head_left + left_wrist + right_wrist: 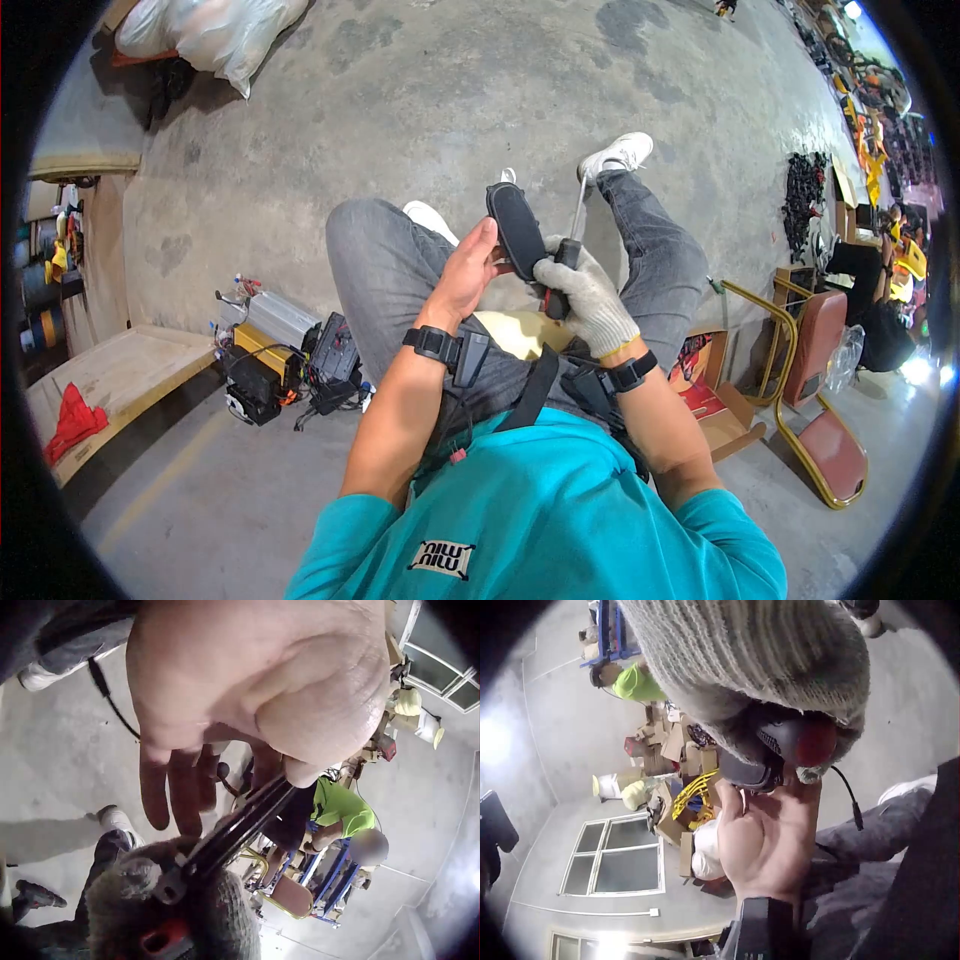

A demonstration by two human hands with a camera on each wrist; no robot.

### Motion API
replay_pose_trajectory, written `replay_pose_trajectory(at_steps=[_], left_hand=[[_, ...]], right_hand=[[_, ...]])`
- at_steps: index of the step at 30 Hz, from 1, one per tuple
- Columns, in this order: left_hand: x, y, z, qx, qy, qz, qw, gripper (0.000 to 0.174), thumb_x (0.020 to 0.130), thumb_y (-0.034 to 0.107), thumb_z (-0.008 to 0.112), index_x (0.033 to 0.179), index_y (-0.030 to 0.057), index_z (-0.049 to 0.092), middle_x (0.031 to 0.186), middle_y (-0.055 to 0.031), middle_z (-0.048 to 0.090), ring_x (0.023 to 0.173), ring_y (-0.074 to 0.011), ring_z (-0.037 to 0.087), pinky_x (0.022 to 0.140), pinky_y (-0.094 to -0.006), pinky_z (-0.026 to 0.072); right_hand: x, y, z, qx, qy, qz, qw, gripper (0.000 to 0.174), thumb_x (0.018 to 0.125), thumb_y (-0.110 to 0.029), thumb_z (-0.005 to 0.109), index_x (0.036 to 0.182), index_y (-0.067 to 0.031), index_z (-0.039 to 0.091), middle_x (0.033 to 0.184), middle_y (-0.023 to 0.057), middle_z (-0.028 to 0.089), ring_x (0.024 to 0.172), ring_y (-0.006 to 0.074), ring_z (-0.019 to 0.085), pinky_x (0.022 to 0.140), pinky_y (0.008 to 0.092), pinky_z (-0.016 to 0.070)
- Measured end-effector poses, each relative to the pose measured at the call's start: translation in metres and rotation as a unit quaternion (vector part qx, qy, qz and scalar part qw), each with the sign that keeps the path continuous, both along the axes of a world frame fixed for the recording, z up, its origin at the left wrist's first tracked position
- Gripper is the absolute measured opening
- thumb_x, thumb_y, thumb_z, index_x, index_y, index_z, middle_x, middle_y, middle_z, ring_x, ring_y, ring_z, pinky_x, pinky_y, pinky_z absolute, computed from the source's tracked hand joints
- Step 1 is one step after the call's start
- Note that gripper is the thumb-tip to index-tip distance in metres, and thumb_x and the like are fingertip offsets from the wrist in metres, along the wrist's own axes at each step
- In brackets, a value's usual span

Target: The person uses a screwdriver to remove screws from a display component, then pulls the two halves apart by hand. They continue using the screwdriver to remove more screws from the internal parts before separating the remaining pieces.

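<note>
A black oblong part (518, 235) with rounded ends is held up over the lap. The bare left hand (468, 270) pinches it between thumb and fingers from the left; in the left wrist view the part (244, 825) appears edge-on, in dark layers. On the other side, the right hand (592, 305) wears a grey knit glove and grips a screwdriver (567, 257) by its black and red handle, shaft pointing away from the body. Gloved fingers come right up against the part's near end. From the right wrist, the handle's red butt (815, 742) shows below the glove.
Electrical units with cables (285, 345) lie on the floor at left, near a low bench (130, 390) with a red cloth (75, 425). An opened cardboard box (735, 415) and a chair (815, 350) are at right. White bags (215, 35) lie farther off.
</note>
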State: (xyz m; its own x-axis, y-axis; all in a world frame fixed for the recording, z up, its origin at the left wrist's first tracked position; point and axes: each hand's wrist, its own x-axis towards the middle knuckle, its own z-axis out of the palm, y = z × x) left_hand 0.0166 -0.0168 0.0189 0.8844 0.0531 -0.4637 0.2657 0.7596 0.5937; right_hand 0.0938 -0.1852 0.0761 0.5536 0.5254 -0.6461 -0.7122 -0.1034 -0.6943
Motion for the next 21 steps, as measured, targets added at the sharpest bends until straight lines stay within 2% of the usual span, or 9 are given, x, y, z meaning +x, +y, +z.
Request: replay_pose_trajectory(at_steps=[1, 3, 4, 6, 9, 13, 14, 16, 21], left_hand=[[0.001, 0.0, 0.001, 0.001, -0.001, -0.001, 1.0, 0.05, 0.106, 0.045, 0.042, 0.137, 0.007, 0.049, 0.123, -0.0083, 0.062, 0.111, -0.0203, 0.061, 0.095, -0.0364, 0.0493], [0.001, 0.0, 0.004, -0.052, -0.029, 0.017, 0.998, 0.055, 0.108, 0.044, 0.03, 0.14, 0.0013, 0.044, 0.132, -0.0146, 0.058, 0.121, -0.0239, 0.058, 0.106, -0.0424, 0.0462], [0.001, -0.001, 0.007, -0.103, -0.037, 0.041, 0.993, 0.05, 0.108, 0.036, 0.035, 0.14, -0.0012, 0.043, 0.132, -0.0197, 0.057, 0.124, -0.0279, 0.057, 0.108, -0.0433, 0.0458], [0.0, 0.002, 0.008, -0.015, -0.038, 0.047, 0.998, 0.044, 0.107, 0.028, 0.042, 0.139, -0.0018, 0.043, 0.13, -0.0234, 0.057, 0.122, -0.0333, 0.058, 0.105, -0.0433, 0.0484], [-0.004, 0.01, 0.005, -0.076, -0.01, 0.14, 0.987, 0.039, 0.105, 0.023, 0.046, 0.135, -0.0026, 0.045, 0.127, -0.0257, 0.059, 0.116, -0.0381, 0.062, 0.099, -0.0462, 0.0528], [-0.01, 0.016, -0.002, -0.058, 0.036, 0.159, 0.985, 0.036, 0.104, 0.018, 0.049, 0.133, -0.003, 0.047, 0.124, -0.0241, 0.062, 0.111, -0.0341, 0.065, 0.092, -0.0422, 0.0565], [-0.01, 0.015, -0.003, -0.035, 0.049, 0.15, 0.987, 0.035, 0.103, 0.016, 0.05, 0.133, -0.0033, 0.047, 0.123, -0.0235, 0.062, 0.111, -0.0332, 0.065, 0.091, -0.0412, 0.0569], [-0.01, 0.014, -0.004, -0.014, 0.065, 0.142, 0.988, 0.035, 0.102, 0.014, 0.051, 0.132, -0.0036, 0.047, 0.122, -0.0229, 0.063, 0.11, -0.0323, 0.065, 0.09, -0.0402, 0.0573], [-0.009, 0.014, -0.005, -0.028, 0.095, 0.175, 0.979, 0.029, 0.1, 0.012, 0.055, 0.125, -0.0032, 0.053, 0.113, -0.0159, 0.066, 0.101, -0.0274, 0.068, 0.085, -0.0364, 0.0576]], right_hand=[[-0.004, 0.005, -0.001, 0.0, 0.008, 0.003, 1.0, 0.04, 0.082, -0.01, 0.07, 0.117, 0.0028, 0.055, 0.093, 0.007, 0.062, 0.076, 0.0136, 0.06, 0.068, 0.0258, 0.0493], [-0.011, 0.013, 0.001, 0.002, 0.016, 0.023, 1.0, 0.035, 0.082, -0.008, 0.069, 0.112, 0.0027, 0.055, 0.089, 0.0068, 0.061, 0.072, 0.013, 0.058, 0.064, 0.0255, 0.0474], [-0.013, 0.019, 0.01, 0.005, 0.011, 0.04, 0.999, 0.033, 0.081, -0.008, 0.069, 0.109, 0.0024, 0.055, 0.086, 0.006, 0.06, 0.069, 0.012, 0.056, 0.061, 0.0255, 0.0458], [-0.015, 0.022, 0.012, -0.022, 0.002, 0.074, 0.997, 0.029, 0.082, -0.01, 0.069, 0.105, 0.0015, 0.056, 0.08, 0.0041, 0.059, 0.067, 0.0116, 0.056, 0.059, 0.0252, 0.0445], [-0.002, 0.016, 0.018, -0.071, -0.032, 0.124, 0.989, 0.028, 0.081, -0.015, 0.072, 0.101, -0.0002, 0.06, 0.08, 0.0035, 0.059, 0.064, 0.0109, 0.055, 0.056, 0.0246, 0.0446], [0.029, 0.002, -0.005, -0.091, -0.003, 0.12, 0.989, 0.024, 0.087, -0.02, 0.065, 0.096, 0.0008, 0.058, 0.072, 0.002, 0.057, 0.051, 0.0087, 0.051, 0.044, 0.0243, 0.0389], [0.042, 0.002, -0.001, -0.159, -0.054, 0.172, 0.971, 0.023, 0.087, -0.022, 0.064, 0.092, -0.0012, 0.058, 0.071, 0.0025, 0.057, 0.053, 0.0094, 0.051, 0.044, 0.0258, 0.04], [0.059, 0.003, -0.034, -0.171, -0.062, 0.181, 0.967, 0.021, 0.088, -0.024, 0.061, 0.086, -0.0034, 0.057, 0.068, 0.0028, 0.056, 0.052, 0.011, 0.05, 0.045, 0.0279, 0.0405], [0.091, 0.02, -0.086, -0.183, 0.015, 0.154, 0.971, 0.025, 0.089, -0.028, 0.057, 0.081, -0.0041, 0.057, 0.065, 0.0035, 0.054, 0.049, 0.0132, 0.046, 0.045, 0.0301, 0.0389]])
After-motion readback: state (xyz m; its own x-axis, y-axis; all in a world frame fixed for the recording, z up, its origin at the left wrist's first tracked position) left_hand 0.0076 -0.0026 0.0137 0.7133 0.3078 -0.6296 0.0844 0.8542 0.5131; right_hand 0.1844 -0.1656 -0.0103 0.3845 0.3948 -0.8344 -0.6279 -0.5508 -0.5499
